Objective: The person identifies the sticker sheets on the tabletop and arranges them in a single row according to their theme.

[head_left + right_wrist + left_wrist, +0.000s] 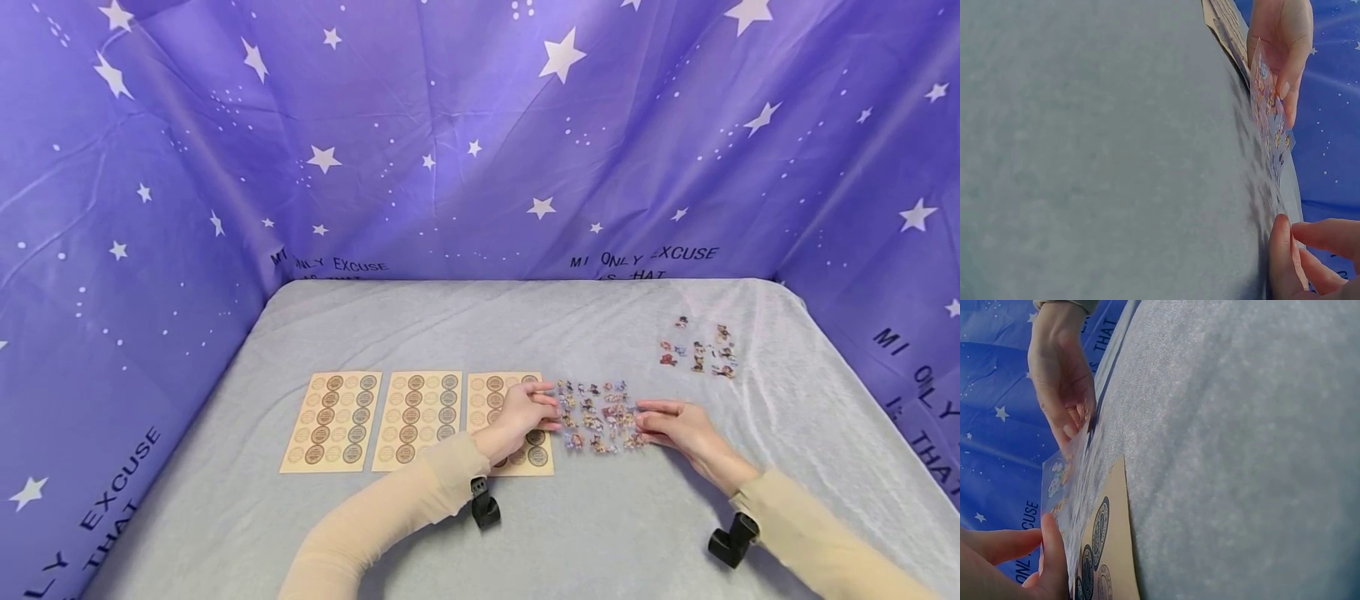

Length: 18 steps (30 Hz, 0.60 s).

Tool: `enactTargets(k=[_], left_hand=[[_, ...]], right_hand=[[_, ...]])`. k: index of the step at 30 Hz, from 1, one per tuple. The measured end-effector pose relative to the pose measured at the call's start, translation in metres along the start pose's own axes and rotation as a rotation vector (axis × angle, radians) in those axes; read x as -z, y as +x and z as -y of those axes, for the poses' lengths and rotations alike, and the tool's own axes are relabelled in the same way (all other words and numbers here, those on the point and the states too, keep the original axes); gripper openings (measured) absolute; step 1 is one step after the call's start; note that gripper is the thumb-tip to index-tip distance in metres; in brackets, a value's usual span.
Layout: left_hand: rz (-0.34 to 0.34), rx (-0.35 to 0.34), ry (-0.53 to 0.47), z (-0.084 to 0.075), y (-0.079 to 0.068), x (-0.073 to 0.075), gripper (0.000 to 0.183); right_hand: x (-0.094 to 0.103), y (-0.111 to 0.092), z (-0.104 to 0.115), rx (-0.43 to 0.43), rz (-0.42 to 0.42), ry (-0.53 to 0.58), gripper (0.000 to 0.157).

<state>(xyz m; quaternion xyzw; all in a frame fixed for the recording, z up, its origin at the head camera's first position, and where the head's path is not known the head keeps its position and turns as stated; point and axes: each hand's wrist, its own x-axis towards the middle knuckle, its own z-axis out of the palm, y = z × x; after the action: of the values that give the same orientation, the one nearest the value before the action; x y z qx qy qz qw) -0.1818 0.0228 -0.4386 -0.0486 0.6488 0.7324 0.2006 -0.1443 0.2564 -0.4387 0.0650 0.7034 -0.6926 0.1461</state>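
A clear sticker sheet (592, 417) printed with small colourful figures is held between my two hands, just above the grey cloth. My left hand (521, 421) pinches its left edge between thumb and fingers, over the rightmost beige sheet. At the opposite edge, my right hand (678, 429) pinches it the same way. Seen from the left wrist, the transparent sheet (1060, 481) stretches between both hands, slightly tilted. In the right wrist view its printed figures (1272, 119) show, with a shadow on the cloth below.
Three beige sheets of round labels, the left (330, 423), the middle (417, 421) and the right one (510, 383), lie in a row. Another clear sticker sheet (697, 348) lies at the back right. A purple star-printed curtain (480, 192) surrounds the cloth-covered table (600, 533).
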Motion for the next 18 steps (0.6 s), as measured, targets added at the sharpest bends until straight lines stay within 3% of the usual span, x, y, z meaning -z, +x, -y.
enactTargets(k=[12,18], left_hand=[[0.011,-0.035,0.085,0.0058,0.0054,0.0027,0.043],[0.030,-0.020,0.104,0.0037,0.0044,0.0058,0.038]], right_hand=[[0.0003,0.0014,-0.0022,0.038,-0.021,-0.153,0.044],[0.0011,-0.0005,0.0011,0.078,-0.069,-0.389,0.039]])
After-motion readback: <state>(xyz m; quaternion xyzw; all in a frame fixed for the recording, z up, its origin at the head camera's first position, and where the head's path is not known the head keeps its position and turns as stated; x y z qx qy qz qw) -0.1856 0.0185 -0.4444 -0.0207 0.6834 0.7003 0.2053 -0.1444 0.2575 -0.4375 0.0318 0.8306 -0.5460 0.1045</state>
